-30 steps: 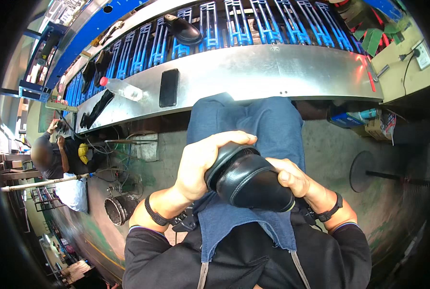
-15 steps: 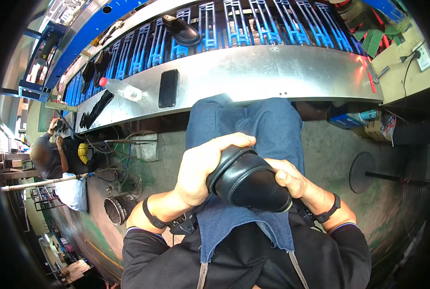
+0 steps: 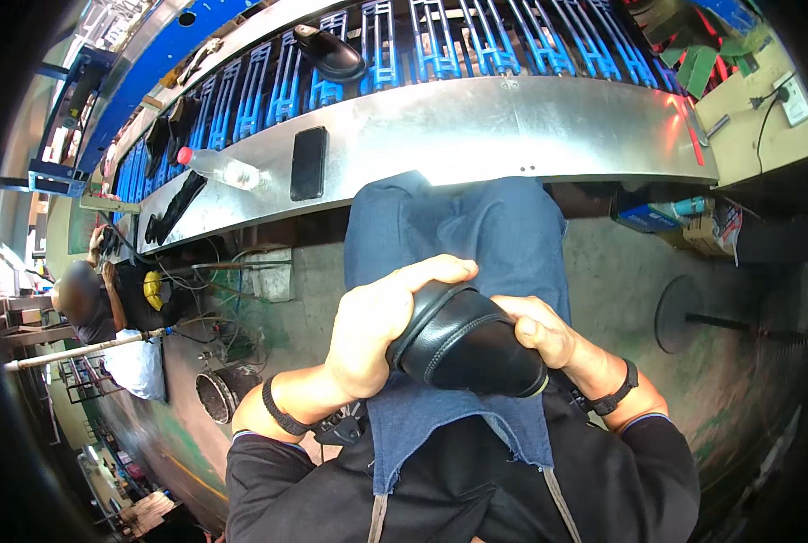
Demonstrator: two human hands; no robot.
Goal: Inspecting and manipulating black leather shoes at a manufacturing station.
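Observation:
Over my lap I hold a black leather shoe upper (image 3: pixel 472 348) with a stitched band across it, its rounded toe pointing to the lower right. My left hand (image 3: pixel 372 326) is wrapped round the opening end, the thumb side lying along the top rim. On the other side, my right hand (image 3: pixel 540 330) grips the shoe near the toe, fingers bent and the thumb pressed to its edge. The shoe's underside and the fingertips beneath it are hidden. A blue denim apron (image 3: pixel 458 222) covers my legs below the shoe.
Ahead runs a metal ledge (image 3: pixel 404 136) with a phone (image 3: pixel 309 163), a clear bottle (image 3: pixel 223 169) and black material (image 3: pixel 176 208). Beyond it, a blue-barred conveyor (image 3: pixel 436 41) carries another black shoe (image 3: pixel 330 54). A person (image 3: pixel 92 294) works at far left. A round-based stand (image 3: pixel 680 315) is at right.
My grip on the shoe looks the same. The whole view has shifted slightly, with the ledge and conveyor appearing a little further left and higher.

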